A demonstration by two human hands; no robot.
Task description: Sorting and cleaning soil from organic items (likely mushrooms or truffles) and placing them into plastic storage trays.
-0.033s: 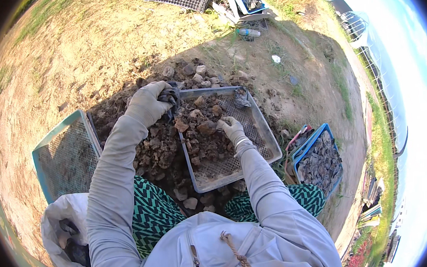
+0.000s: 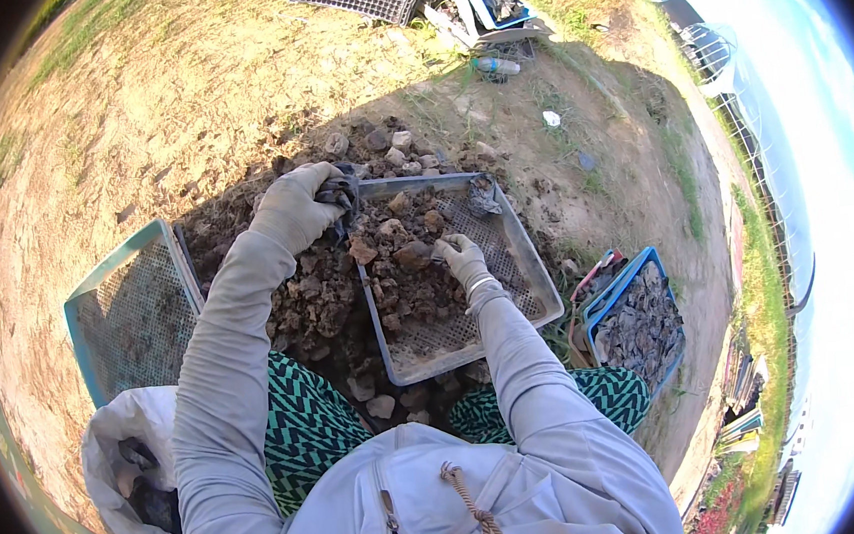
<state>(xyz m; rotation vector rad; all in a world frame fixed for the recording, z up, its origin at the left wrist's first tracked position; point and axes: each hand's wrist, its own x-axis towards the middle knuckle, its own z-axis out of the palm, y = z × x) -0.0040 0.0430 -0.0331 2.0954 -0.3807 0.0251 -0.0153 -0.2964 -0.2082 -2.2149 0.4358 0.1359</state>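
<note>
Nearby, a white sack [image 2: 144, 415] and blue tray [image 2: 623, 281] flank the mesh crate [image 2: 506, 248].

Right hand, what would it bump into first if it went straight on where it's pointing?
The right hand would probably meet the brown lump in the tray first; they might be touching, but depth is unclear.

Head-mounted fisheye view, set above and behind my left hand [image 2: 295, 212] and right hand [image 2: 464, 261], facing downward, near range.
</note>
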